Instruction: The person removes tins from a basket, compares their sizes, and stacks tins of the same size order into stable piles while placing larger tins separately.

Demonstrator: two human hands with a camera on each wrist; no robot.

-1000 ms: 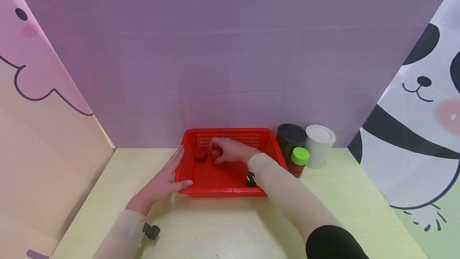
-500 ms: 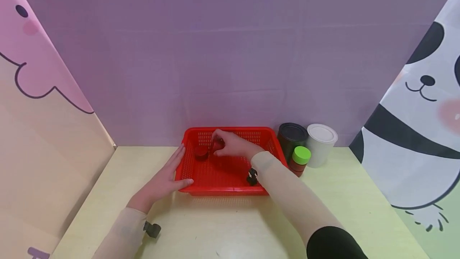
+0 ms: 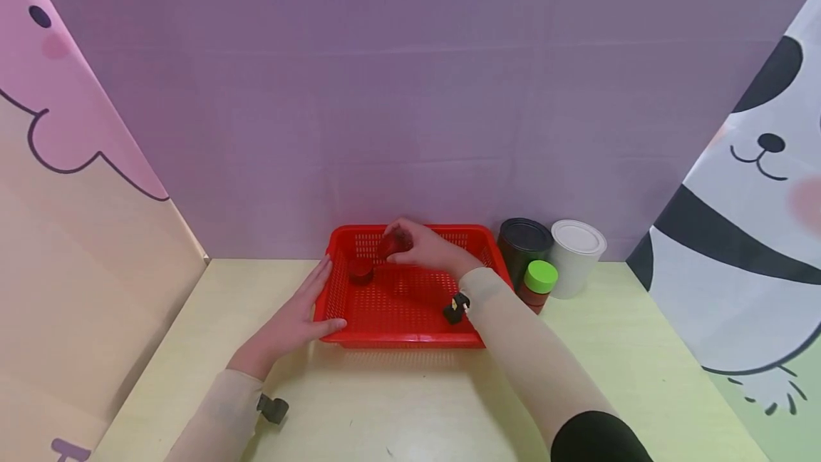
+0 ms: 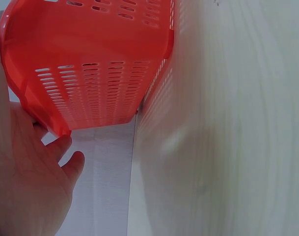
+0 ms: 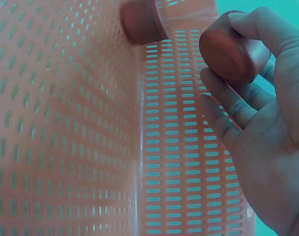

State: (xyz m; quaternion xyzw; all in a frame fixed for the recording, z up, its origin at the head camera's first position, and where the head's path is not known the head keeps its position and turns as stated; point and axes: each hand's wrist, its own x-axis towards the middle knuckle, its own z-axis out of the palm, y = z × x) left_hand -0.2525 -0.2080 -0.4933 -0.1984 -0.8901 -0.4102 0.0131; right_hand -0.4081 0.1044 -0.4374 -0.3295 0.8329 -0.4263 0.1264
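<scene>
A red plastic basket (image 3: 417,339) with slotted walls stands on the table. Along its left rim lies my left hand (image 3: 291,326), fingers extended and thumb over the front left corner. My right hand (image 3: 426,248), over the back of the basket, pinches a small dark red round container (image 5: 228,54) between thumb and fingers. In the right wrist view its smooth round end faces the camera, and part of its side is hidden by the fingers. A second dark red round container (image 3: 360,273) sits inside the basket on the left.
Right of the basket stand a black lidded canister (image 3: 524,241), a white lidded canister (image 3: 577,255) and a dark red jar with a green lid (image 3: 540,280). A purple cloth wall (image 3: 410,91) closes the back. The pale wooden table (image 3: 398,405) extends in front.
My right hand has lifted the held container up and back, slightly rightward, away from the other container and toward the basket's back rim. My left hand has stayed on the rim.
</scene>
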